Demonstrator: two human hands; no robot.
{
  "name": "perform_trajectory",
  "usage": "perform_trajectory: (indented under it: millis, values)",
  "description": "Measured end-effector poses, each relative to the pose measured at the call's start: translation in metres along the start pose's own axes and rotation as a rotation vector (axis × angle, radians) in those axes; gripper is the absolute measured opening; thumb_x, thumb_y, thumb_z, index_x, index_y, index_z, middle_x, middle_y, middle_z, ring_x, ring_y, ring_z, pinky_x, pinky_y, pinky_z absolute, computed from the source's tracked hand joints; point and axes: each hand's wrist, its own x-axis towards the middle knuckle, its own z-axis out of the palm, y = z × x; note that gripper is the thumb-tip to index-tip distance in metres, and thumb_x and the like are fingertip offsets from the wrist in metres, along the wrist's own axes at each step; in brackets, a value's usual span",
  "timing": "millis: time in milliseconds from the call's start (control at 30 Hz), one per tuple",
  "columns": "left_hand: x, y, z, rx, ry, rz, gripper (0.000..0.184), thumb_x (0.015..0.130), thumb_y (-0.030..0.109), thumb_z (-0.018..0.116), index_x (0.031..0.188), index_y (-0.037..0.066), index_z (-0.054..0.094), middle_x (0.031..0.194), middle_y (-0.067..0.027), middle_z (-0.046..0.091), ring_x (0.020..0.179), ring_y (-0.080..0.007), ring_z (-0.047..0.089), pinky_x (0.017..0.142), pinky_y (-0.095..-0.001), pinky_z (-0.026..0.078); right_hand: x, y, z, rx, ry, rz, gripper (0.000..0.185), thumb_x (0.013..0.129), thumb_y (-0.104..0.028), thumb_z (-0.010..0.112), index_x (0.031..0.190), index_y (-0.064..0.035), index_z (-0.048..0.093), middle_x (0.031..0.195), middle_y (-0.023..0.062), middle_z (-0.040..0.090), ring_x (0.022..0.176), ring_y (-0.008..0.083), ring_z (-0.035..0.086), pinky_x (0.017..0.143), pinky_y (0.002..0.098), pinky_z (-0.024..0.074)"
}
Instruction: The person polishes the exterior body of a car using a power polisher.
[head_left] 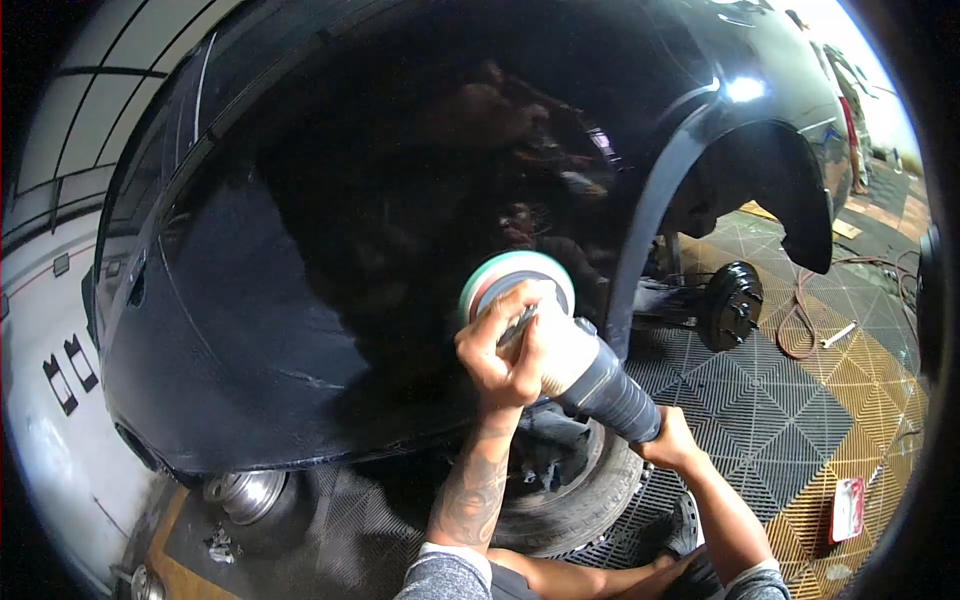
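A car polisher (590, 370) with a white head and a black ribbed handle is in both my hands. Its round pad, green at the rim (518, 263), lies against the glossy black car body panel (400, 230), just left of the wheel arch (665, 190). Over the polisher's head, my left hand (505, 345) is closed with its fingers wrapped round the front. My right hand (668, 440) grips the rear end of the handle. Whether the pad is spinning cannot be told.
Beneath the panel lies a tyre (560, 515) near my legs. A bare wheel hub (738, 305) sticks out under the arch. Hose (795, 325), wrench (838, 335) and a red-and-white packet (847, 510) lie on the tiled floor. A metal rim (248, 495) stands at lower left. A person (855, 120) is at far right.
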Motion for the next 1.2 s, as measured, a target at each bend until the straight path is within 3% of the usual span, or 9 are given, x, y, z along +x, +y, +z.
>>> perform_trajectory:
  millis: [167,300,433,533,867,933,1000,1033,1200]
  values:
    - [-0.022,-0.003,-0.064,0.045,0.109,-0.021,0.031,0.087,0.015,0.064,0.108,-0.007,0.071,0.105,-0.0213,0.075,0.100,-0.0290,0.072,0.095,-0.0404,0.054,0.007,-0.015,0.041,-0.104,-0.057,-0.073,0.039,0.065,-0.014,0.074,0.100,0.0040,0.072,0.088,0.0254,0.073,0.086,0.0393,0.074,0.081,0.0410,0.0570]
    - [-0.032,-0.018,-0.114,0.008,0.233,0.000,0.030,0.087,0.014,0.062,0.108,-0.005,0.071,0.104,-0.0213,0.075,0.099,-0.0310,0.073,0.094,-0.0426,0.055,0.013,-0.043,0.062,-0.220,-0.108,-0.173,0.049,0.063,-0.015,0.074,0.109,0.0000,0.072,0.094,0.0269,0.072,0.092,0.0404,0.072,0.085,0.0437,0.0557]
    - [-0.050,-0.018,-0.151,0.018,0.341,-0.010,0.034,0.092,0.018,0.053,0.113,-0.006,0.064,0.107,-0.0252,0.069,0.095,-0.0328,0.067,0.094,-0.0481,0.052,0.020,-0.056,0.085,-0.310,-0.164,-0.234,0.046,0.057,-0.020,0.076,0.097,0.0017,0.069,0.084,0.0281,0.070,0.084,0.0436,0.070,0.082,0.0486,0.0566]
    - [-0.067,-0.023,-0.164,0.049,0.349,0.030,0.035,0.092,0.021,0.054,0.116,-0.004,0.063,0.110,-0.0246,0.068,0.095,-0.0322,0.066,0.096,-0.0492,0.050,0.019,-0.051,0.091,-0.339,-0.200,-0.225,0.049,0.058,-0.021,0.075,0.101,0.0019,0.069,0.084,0.0281,0.070,0.084,0.0440,0.070,0.082,0.0494,0.0563]
    - [-0.078,-0.021,-0.056,-0.054,0.134,0.001,0.028,0.091,0.019,0.063,0.112,0.001,0.069,0.100,-0.0205,0.075,0.092,-0.0314,0.074,0.086,-0.0436,0.059,-0.011,0.032,0.041,-0.184,-0.095,-0.029,0.048,0.056,-0.017,0.073,0.101,-0.0003,0.071,0.083,0.0261,0.069,0.083,0.0453,0.068,0.077,0.0479,0.0542]
    - [-0.076,-0.015,-0.023,-0.075,0.053,-0.030,0.027,0.091,0.015,0.061,0.111,-0.002,0.068,0.100,-0.0223,0.073,0.092,-0.0311,0.071,0.088,-0.0452,0.056,-0.017,0.058,0.030,-0.177,-0.059,-0.023,0.048,0.056,-0.017,0.073,0.102,-0.0007,0.072,0.083,0.0250,0.070,0.083,0.0432,0.069,0.077,0.0450,0.0552]
    - [-0.073,-0.011,0.010,-0.088,0.021,-0.049,0.024,0.088,0.013,0.062,0.106,-0.002,0.069,0.098,-0.0220,0.074,0.091,-0.0312,0.073,0.088,-0.0424,0.057,-0.021,0.071,0.019,-0.085,-0.017,0.011,0.043,0.062,-0.015,0.076,0.100,0.0046,0.072,0.090,0.0230,0.074,0.085,0.0280,0.075,0.081,0.0370,0.0558]
    - [-0.070,-0.010,0.023,-0.031,-0.005,-0.017,0.025,0.086,0.013,0.063,0.104,-0.003,0.070,0.098,-0.0216,0.075,0.091,-0.0310,0.074,0.089,-0.0409,0.056,-0.023,0.078,0.014,-0.048,0.010,0.049,0.049,0.059,-0.018,0.075,0.105,-0.0011,0.073,0.089,0.0223,0.073,0.085,0.0331,0.075,0.080,0.0382,0.0561]
    - [-0.064,-0.010,0.043,0.054,-0.040,0.043,0.026,0.079,0.009,0.063,0.099,-0.007,0.071,0.097,-0.0216,0.075,0.091,-0.0320,0.074,0.088,-0.0392,0.056,-0.026,0.090,0.015,0.113,0.006,0.129,0.046,0.062,-0.018,0.076,0.104,-0.0007,0.073,0.087,0.0200,0.074,0.080,0.0283,0.074,0.080,0.0366,0.0565]
